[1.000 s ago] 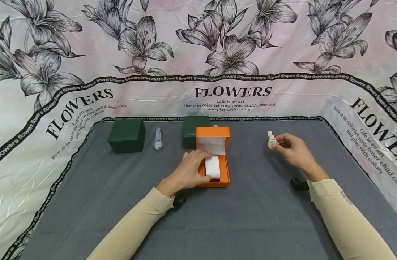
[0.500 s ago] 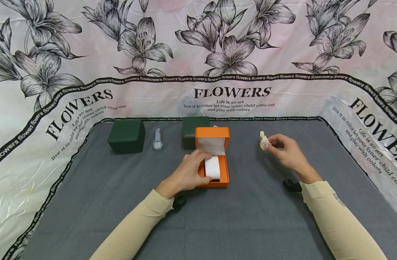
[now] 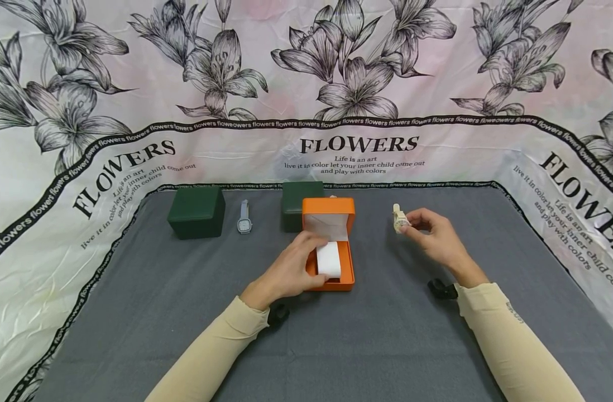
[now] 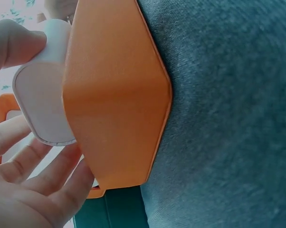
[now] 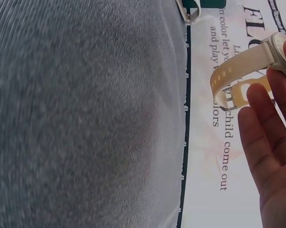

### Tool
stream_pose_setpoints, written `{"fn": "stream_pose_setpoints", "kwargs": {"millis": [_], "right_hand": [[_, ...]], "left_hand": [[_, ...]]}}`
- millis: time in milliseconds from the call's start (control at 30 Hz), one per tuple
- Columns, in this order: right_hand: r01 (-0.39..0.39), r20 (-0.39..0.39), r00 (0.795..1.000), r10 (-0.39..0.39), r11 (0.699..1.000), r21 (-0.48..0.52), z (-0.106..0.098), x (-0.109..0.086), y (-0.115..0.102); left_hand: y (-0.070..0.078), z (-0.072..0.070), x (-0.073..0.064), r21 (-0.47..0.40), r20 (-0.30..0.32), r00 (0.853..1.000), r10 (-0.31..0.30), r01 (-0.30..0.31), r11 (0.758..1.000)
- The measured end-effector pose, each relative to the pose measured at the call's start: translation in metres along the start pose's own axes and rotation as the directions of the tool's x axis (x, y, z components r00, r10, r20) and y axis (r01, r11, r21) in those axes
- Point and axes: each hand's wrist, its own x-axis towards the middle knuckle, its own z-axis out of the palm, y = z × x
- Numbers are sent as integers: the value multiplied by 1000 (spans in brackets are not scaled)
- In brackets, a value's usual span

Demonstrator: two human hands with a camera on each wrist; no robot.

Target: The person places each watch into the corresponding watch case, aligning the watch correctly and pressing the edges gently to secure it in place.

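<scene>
In the head view an orange watch box stands with its lid up. My left hand reaches into it and pinches the white watch cushion between thumb and fingers. The left wrist view shows the thumb on one side of the cushion and the fingers around the other. To the right, my right hand holds a cream wristwatch by its case, above the cloth. Its buckled strap forms a loop in the right wrist view; part of the dial is hidden by the fingers.
A closed green box and a pale blue-grey watch lie at the back left. Another green box stands behind the orange one. Grey cloth covers the table; a flower-printed sheet rises behind it.
My right hand has moved left with the cream wristwatch, nearer to the orange box. The left hand keeps its grip on the cushion, and the box stays in place.
</scene>
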Motion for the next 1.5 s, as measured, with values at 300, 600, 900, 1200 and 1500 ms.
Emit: {"fn": "stream_pose_setpoints", "kwargs": {"millis": [300, 600, 900, 1200, 1500], "right_hand": [[16, -8, 1000, -16, 1000, 16, 3, -2, -4], [48, -15, 999, -48, 998, 46, 2, -8, -32], [63, -23, 998, -62, 996, 69, 1, -18, -64], [84, -7, 996, -84, 993, 77, 5, -22, -75], [138, 12, 990, -141, 981, 135, 8, -27, -84]], "left_hand": [[0, -4, -1, -29, -14, 1000, 12, -13, 1000], [0, -3, -2, -55, -34, 999, 26, -28, 998], [0, -3, -2, -96, -47, 998, 31, -35, 995], [-3, -2, -2, -180, -71, 996, 60, -72, 981], [2, -1, -4, -286, -52, 998, 32, -46, 957]]}}
